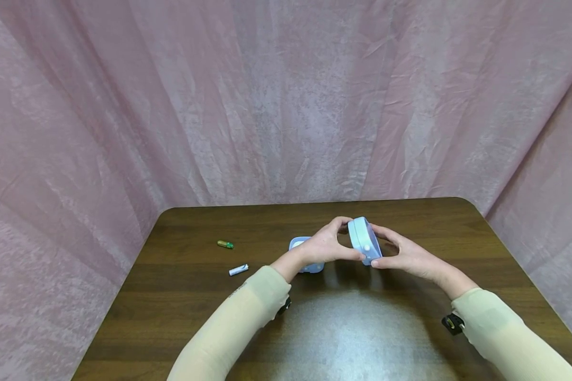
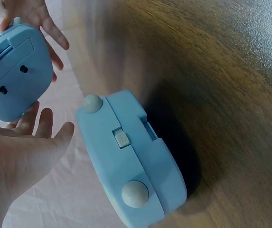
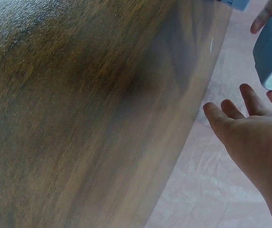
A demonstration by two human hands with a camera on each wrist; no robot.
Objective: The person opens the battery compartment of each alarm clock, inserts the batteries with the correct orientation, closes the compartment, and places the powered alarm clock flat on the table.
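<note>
Above the table, both hands hold a small light-blue clock [image 1: 364, 241], tilted and raised between them. My left hand [image 1: 326, 244] grips its left side, thumb low and fingers at the top. From the right, my right hand [image 1: 405, 258] pinches its edge between thumb and fingers. In the left wrist view the back of the held clock [image 2: 24, 71] shows a rectangular cover and two black knobs. A second light-blue clock [image 2: 126, 161] with round grey knobs rests on the table; the left wrist partly hides it in the head view.
On the brown wooden table [image 1: 181, 307], a green-and-gold battery [image 1: 225, 244] and a white battery [image 1: 238, 270] lie apart, left of the hands. A pink curtain [image 1: 286, 106] hangs behind the table's far edge and along its sides.
</note>
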